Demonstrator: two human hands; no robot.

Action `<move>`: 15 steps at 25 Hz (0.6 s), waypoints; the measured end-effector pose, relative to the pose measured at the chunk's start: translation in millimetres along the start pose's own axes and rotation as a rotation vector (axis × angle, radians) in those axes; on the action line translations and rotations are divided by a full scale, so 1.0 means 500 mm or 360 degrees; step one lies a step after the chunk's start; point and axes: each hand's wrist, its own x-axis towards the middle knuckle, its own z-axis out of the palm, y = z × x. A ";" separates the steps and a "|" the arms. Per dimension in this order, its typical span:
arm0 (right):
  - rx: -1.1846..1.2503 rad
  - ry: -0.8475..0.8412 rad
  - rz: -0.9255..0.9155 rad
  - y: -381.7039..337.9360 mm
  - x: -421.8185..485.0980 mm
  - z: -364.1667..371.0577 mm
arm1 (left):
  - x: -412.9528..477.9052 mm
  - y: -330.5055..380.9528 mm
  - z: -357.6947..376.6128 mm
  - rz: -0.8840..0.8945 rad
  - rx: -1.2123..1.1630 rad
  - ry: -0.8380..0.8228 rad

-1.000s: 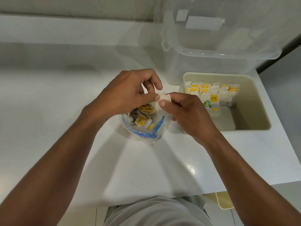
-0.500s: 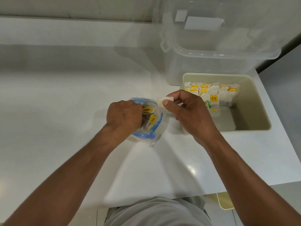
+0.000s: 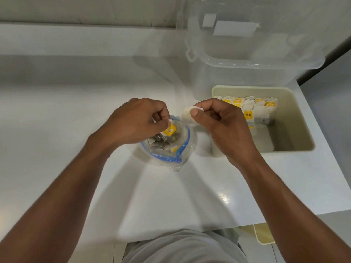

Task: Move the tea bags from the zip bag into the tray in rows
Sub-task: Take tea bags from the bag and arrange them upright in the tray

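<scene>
— Where was the white tea bag (image 3: 187, 115), and which way did it point?

— Pinched under the thumb of the right hand (image 3: 222, 128), the other fingers curled around it. Its free end stuck out to the left past the thumb, toward the zip bag (image 3: 182, 150), and its long axis ran roughly across the view. It was in the air just above the right side of the bag's mouth.

— And the left hand (image 3: 136, 122)?

— It pinched a yellow tag (image 3: 169, 130) between thumb and fingertips. The tag was tilted, one corner down, just below and to the right of the knuckles, over the mouth. A thin string ran from it to the loose tea bags (image 3: 161, 146) jumbled inside.

— How did the zip bag sit?

— It stood upright on the white counter (image 3: 76, 130) between the two hands, its blue-rimmed mouth open upward.

— The tray (image 3: 296, 118)?

— It was just to the right, partly behind the right hand. A row of tea bags (image 3: 254, 106) stood on edge along its far wall, with their yellow tags up. A clear tub (image 3: 247, 73) stood behind it.
</scene>
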 end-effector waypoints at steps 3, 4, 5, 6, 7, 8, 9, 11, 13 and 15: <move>0.0049 -0.0069 0.0022 -0.006 0.000 0.000 | -0.001 0.004 -0.008 0.0006 -0.0105 0.0015; 0.0076 -0.0081 0.0020 -0.010 -0.001 -0.001 | 0.000 0.004 -0.006 -0.0011 -0.0093 0.0017; 0.0110 -0.0087 0.0017 -0.015 -0.001 -0.004 | 0.003 0.003 -0.003 -0.0029 -0.0069 0.0021; 0.0141 -0.0088 0.0014 -0.020 -0.002 -0.006 | 0.006 -0.001 0.000 -0.0050 -0.0037 0.0024; 0.0161 -0.0084 0.0008 -0.026 -0.002 -0.009 | 0.009 -0.005 0.004 -0.0069 -0.0007 0.0024; 0.0171 -0.0074 0.0000 -0.031 -0.001 -0.012 | 0.011 -0.010 0.007 -0.0075 0.0015 0.0019; 0.0173 -0.0060 -0.0014 -0.037 -0.001 -0.016 | 0.013 -0.013 0.009 -0.0058 0.0029 0.0010; 0.0171 -0.0032 -0.0048 -0.044 0.003 -0.023 | 0.016 -0.015 0.011 0.0032 0.0022 -0.0022; 0.0156 -0.0020 -0.0055 -0.048 0.009 -0.026 | 0.016 -0.009 0.008 0.0114 -0.0012 -0.0057; 0.0091 -0.0033 -0.0045 -0.044 0.018 -0.021 | 0.016 -0.001 0.000 0.0131 -0.0092 -0.0074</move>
